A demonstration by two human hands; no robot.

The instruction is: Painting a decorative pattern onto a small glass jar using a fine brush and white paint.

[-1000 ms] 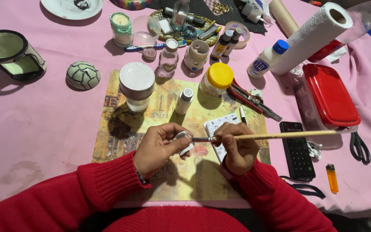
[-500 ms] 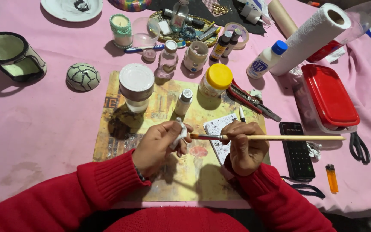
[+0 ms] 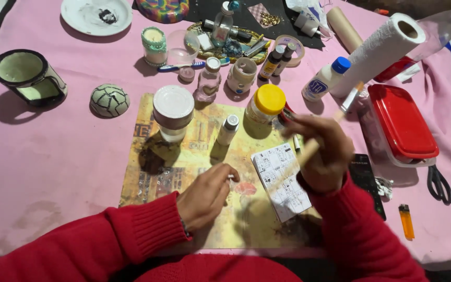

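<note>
Pink cloth covers the worktop [image 3: 43, 172], and a yellowish printed paper mat [image 3: 194, 151] lies at the middle of the frame under both hands.

Right of centre, the right hand [image 3: 322, 156] is closed around a thin wooden-handled paintbrush [image 3: 330, 122]. Its handle slants up toward the upper right, and the blurred metal ferrule and bristles end just below a white paper towel roll [image 3: 379, 52]. At lower centre, the left hand [image 3: 207, 196] hovers over the mat with fingers curled and the tips pressed together on something small and pale at about its thumb; it is too small to tell what it is. A white printed leaflet [image 3: 280, 180] lies on the mat between the hands.

Above the hands stand a clear jar with a yellow lid [image 3: 264, 107], a small slim bottle with a silver cap [image 3: 228, 129] and a glass jar with a white lid [image 3: 173, 112] holding a little clear liquid. At far left sits a black mug with a pale green inside [image 3: 27, 75], beside it a cracked-pattern green dome [image 3: 109, 100]. A white squeeze bottle with a blue cap [image 3: 325, 79] leans at upper right. A clear box with a red lid [image 3: 400, 125] sits at right, with black-handled scissors [image 3: 439, 183] and an orange lighter [image 3: 406, 221] below it.

Both forearms wear red knitted sleeves [image 3: 131, 235] and enter from the bottom edge.
</note>
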